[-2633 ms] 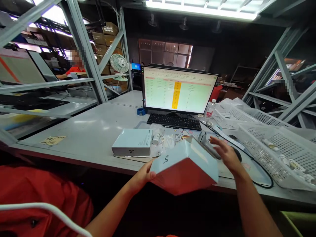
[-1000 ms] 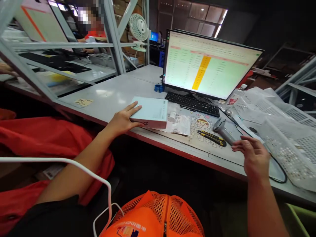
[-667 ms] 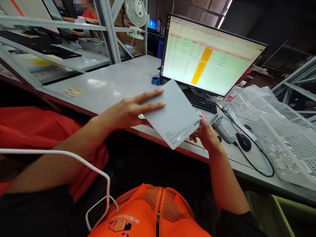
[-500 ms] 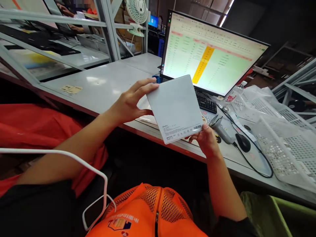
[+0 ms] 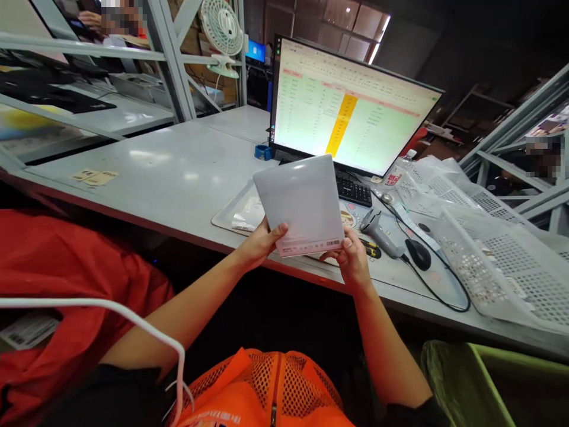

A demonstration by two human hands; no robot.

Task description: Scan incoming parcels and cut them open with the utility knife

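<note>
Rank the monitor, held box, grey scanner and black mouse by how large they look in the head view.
1. Monitor
2. Held box
3. Grey scanner
4. Black mouse
No two look alike.

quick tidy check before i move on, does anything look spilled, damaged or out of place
Nothing looks spilled, and the held box shows no clear damage. Only the clear plastic by the white basket looks untidy: it lies loose and rumpled.
</note>
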